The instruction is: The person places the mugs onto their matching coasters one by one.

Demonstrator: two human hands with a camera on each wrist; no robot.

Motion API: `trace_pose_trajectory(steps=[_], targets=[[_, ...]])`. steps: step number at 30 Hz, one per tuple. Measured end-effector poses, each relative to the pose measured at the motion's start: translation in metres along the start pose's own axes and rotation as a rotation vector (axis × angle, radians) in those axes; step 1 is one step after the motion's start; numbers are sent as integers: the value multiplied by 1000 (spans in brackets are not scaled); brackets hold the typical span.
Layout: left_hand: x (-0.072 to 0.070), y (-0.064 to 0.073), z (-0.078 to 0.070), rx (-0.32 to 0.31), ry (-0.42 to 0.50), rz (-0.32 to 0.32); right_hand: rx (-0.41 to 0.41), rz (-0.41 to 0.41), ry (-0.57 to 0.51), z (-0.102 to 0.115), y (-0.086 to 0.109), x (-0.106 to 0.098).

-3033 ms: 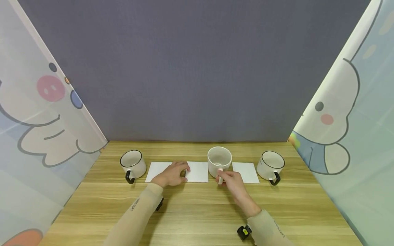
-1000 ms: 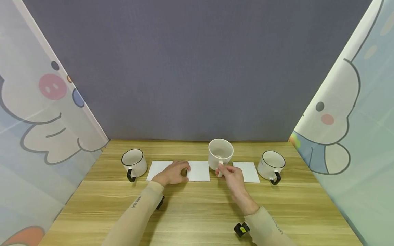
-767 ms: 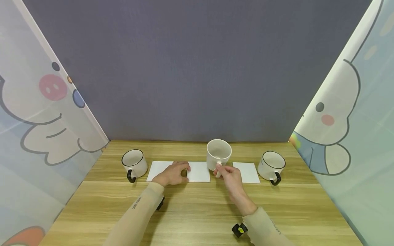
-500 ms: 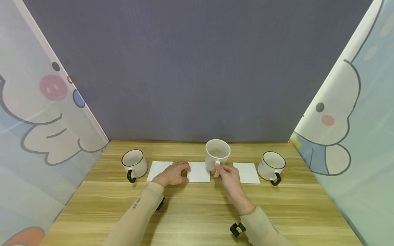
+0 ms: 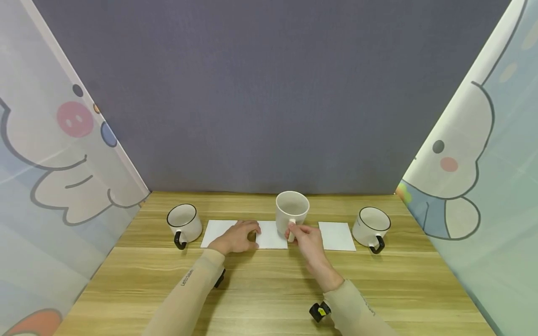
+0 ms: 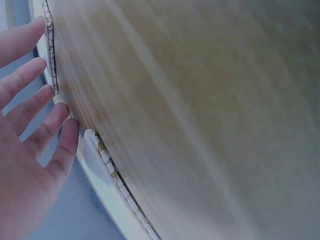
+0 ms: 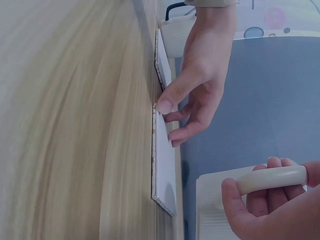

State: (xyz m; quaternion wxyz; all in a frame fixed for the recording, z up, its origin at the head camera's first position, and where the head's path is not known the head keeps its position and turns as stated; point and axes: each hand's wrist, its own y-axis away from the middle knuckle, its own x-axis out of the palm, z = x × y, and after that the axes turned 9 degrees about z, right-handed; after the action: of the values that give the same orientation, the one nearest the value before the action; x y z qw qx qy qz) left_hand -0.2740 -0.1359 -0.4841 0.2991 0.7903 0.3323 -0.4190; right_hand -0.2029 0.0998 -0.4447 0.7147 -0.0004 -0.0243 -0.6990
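Observation:
My right hand (image 5: 307, 238) pinches the handle (image 7: 275, 179) of a plain white mug (image 5: 290, 205) between thumb and fingers. The mug is upright and overlaps the right part of the middle white square board (image 5: 269, 238) in the head view. In the right wrist view it stands off from the board's face, clear of it. My left hand (image 5: 237, 237) is spread with fingers gently bent. Its thumb and fingertips touch the left end of the middle board, and the hand partly covers a second white board (image 5: 214, 231).
White mugs with black rims and black handles stand at the left (image 5: 185, 224) and right (image 5: 370, 226) of the row. A third white board (image 5: 336, 235) lies near the right one. A grey panel (image 5: 269, 102) rises behind the wooden table (image 5: 260, 289).
The right hand has raised the plain white mug from the gap between the middle and right boards and carried it left over the middle board. The left hand stays in place.

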Motion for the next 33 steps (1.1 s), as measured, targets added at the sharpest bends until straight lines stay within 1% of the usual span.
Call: trace_pose_trajectory(steps=[8,16,22,29,33], targets=[[-2,0,0,18,0,-3,12,-9,6,-1,-2,5],[-5,0,-2,5,15,-6,1,3,-24,-1,-5,13],[-3,0,0,9,15,-9,13,8,-27,-1,-5,18],[-1,0,1,-8,17,-10,28,18,-28,-3,-6,23],[0,0,1,-1,13,-15,29,27,-27,-6,-8,25]])
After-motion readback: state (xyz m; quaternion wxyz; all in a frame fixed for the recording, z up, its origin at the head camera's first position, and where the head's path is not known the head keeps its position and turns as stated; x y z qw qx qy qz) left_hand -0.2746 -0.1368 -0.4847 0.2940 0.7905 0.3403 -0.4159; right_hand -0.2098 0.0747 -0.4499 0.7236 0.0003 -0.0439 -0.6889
